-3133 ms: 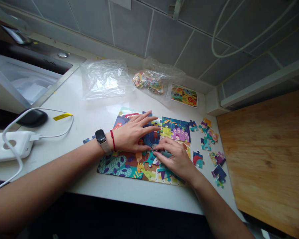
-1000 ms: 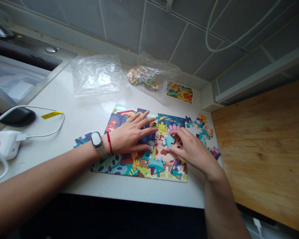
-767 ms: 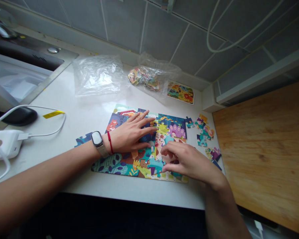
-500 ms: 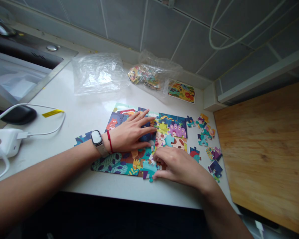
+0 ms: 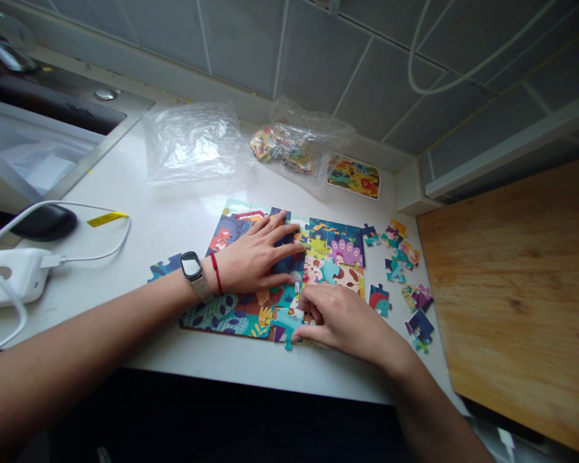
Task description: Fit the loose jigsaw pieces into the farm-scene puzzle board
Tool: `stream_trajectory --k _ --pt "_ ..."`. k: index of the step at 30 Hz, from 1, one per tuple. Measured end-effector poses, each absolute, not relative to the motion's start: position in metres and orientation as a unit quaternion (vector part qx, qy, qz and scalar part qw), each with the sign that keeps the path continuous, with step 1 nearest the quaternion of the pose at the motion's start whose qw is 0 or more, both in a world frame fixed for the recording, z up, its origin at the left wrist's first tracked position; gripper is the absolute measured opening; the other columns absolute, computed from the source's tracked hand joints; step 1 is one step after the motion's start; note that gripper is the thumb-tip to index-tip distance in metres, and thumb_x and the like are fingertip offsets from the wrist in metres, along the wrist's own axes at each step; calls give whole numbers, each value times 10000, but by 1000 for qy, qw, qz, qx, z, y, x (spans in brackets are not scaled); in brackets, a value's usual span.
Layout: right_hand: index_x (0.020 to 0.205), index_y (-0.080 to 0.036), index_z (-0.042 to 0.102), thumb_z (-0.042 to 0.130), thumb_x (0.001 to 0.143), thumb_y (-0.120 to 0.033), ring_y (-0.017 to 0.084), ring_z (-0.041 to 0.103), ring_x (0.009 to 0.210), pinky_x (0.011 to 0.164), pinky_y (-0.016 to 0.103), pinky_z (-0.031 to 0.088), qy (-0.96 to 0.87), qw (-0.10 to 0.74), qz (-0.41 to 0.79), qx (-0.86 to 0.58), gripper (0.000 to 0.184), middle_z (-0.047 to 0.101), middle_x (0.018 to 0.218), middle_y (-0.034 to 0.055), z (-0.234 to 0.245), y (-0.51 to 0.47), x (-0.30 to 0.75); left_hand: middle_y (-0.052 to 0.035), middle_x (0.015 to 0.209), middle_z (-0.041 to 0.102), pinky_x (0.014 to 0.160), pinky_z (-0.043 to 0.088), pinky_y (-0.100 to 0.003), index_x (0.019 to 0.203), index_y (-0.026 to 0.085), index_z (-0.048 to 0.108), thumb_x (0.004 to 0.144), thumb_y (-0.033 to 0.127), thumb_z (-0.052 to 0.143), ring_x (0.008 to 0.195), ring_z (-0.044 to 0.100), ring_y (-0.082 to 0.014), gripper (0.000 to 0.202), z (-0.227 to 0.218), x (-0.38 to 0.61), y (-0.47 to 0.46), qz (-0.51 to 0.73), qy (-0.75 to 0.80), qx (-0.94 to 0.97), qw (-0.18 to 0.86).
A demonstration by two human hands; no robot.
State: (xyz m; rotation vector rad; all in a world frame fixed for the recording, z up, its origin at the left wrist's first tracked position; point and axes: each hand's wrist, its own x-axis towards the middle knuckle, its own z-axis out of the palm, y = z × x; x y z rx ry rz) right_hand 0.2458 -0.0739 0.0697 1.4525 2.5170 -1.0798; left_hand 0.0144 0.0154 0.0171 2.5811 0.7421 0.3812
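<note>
A colourful jigsaw puzzle (image 5: 224,318), largely joined, lies on the white counter. My left hand (image 5: 258,257) rests flat across its middle with fingers spread, hiding part of the picture. At the puzzle's lower edge, my right hand (image 5: 335,315) is curled, thumb and forefinger at the right side of a teal puzzle piece (image 5: 287,321). That piece has a purple patch and a tab sticking out past the edge. The right palm and knuckles cover the pieces beneath them.
Several loose pieces (image 5: 398,241) lie right of the puzzle, and a blue piece (image 5: 166,267) sits under my left forearm. Behind are plastic bags (image 5: 193,145) and a picture card (image 5: 353,175). A wooden board (image 5: 511,289) stands right; a power strip (image 5: 14,276) and cable are left.
The teal piece has turned slightly and shifted a little left, now straighter against its neighbours. My right thumb moved with it. My left hand stays in place on the puzzle.
</note>
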Motion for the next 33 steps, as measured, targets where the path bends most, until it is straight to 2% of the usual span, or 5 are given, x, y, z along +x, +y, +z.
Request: stream_trajectory --k 10,15,23,30,33 --pt "894 -197 672 732 948 -420 148 626 665 599 260 466 691 -118 -487 521 237 697 796 14 84 -55 288 -163 1644 423 1254 264 -696 1443 247 607 997 604 600 1574 248 -468 571 15 14 15 151 267 928 213" --pt "1047 -203 725 691 940 -460 179 643 703 616 293 493 657 -201 -387 614 280 738 897 50 78 -45 317 -182 1638 425 1252 276 -683 1464 227 595 1006 618 580 1563 275 -467 603 15 14 16 140 264 932 206" --pt "1107 -250 769 703 914 -457 353 596 1262 1086 542 474 707 -160 -96 682 291 614 1298 130 62 -36 342 -158 1641 424 1256 288 -661 1461 252 588 1007 617 581 1565 278 -443 583 15 13 17 142 263 933 200" --pt "1189 -270 746 850 834 -467 448 290 1562 1229 719 271 817 -52 -113 562 419 500 1563 130 68 -51 302 -169 1648 417 1254 289 -673 1461 236 591 1003 614 589 1564 276 -454 594 13 13 17 145 262 932 204" --pt "1140 -244 736 862 828 -451 432 306 1564 1238 704 281 823 -44 -126 552 395 528 1548 136 65 -55 294 -182 1647 415 1253 288 -679 1457 222 597 1005 602 591 1561 281 -467 591 13 14 16 140 263 932 203"
